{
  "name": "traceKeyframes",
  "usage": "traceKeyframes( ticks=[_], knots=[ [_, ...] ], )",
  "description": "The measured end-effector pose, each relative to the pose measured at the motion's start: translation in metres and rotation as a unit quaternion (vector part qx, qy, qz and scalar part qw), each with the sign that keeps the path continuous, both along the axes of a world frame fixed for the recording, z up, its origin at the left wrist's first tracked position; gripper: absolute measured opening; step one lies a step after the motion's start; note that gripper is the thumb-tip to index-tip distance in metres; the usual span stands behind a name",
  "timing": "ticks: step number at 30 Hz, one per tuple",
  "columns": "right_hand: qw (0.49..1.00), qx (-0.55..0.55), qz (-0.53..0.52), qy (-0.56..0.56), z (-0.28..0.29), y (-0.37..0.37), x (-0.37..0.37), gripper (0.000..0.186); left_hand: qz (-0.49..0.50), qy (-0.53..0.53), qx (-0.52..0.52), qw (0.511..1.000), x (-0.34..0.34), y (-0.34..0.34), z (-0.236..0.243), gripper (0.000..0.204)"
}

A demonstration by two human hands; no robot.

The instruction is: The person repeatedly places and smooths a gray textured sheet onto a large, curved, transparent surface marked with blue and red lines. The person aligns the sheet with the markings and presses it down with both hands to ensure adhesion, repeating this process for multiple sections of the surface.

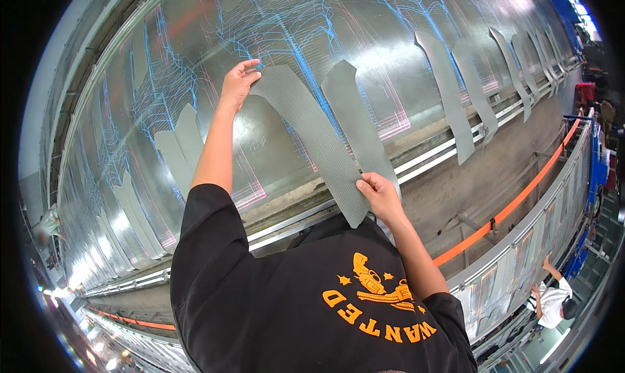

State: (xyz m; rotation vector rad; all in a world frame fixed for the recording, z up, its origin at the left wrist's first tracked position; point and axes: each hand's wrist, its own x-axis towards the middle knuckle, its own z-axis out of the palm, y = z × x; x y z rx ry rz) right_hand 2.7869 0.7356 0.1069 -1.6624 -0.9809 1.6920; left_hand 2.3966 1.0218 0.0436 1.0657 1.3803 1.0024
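Across a shiny metal table marked with blue and pink lines [241, 135], I hold a long, curved grey sheet piece with a fine woven-looking texture [312, 135]. My left hand [241, 85] pinches its far, wide corner between thumb and fingers. My right hand [381, 196] grips its near end, thumb on top, where the piece hangs past the table edge toward my black shirt. Just right of it, a second grey cut piece [358, 106] lies on the marked lines, its near end partly behind my right hand.
More grey pieces [446, 93] lie along the table to the right, several overhanging the edge. Others [137, 216] lie to the left. A metal rail [423, 164] runs along the near edge. An orange strap [514, 207] stretches beyond it. Another person [553, 301] works at a parallel table, lower right.
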Motion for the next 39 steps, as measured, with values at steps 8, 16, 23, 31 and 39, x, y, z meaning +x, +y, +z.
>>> traceKeyframes(
  ticks=[8, 16, 23, 31, 39],
  knots=[
    [0.996, 0.018, 0.034, -0.079, -0.008, 0.034, -0.017, 0.015, -0.177, 0.372, -0.030, 0.911, -0.005, 0.052, -0.024, 0.030],
    [0.997, -0.058, -0.044, -0.007, -0.032, 0.027, -0.025, 0.019, -0.192, 0.207, -0.036, 0.959, 0.009, 0.068, -0.017, 0.034],
    [0.985, -0.138, -0.098, 0.030, -0.049, 0.033, -0.028, 0.023, -0.200, 0.245, -0.052, 0.947, 0.022, 0.113, -0.004, 0.040],
    [0.980, -0.162, -0.101, 0.048, -0.056, 0.039, -0.040, 0.023, -0.257, 0.370, -0.043, 0.892, 0.027, 0.143, -0.022, 0.041],
    [0.974, -0.186, -0.112, 0.062, -0.059, 0.039, -0.040, 0.022, -0.219, 0.518, 0.118, 0.818, 0.036, 0.136, -0.035, 0.029]
  ],
)
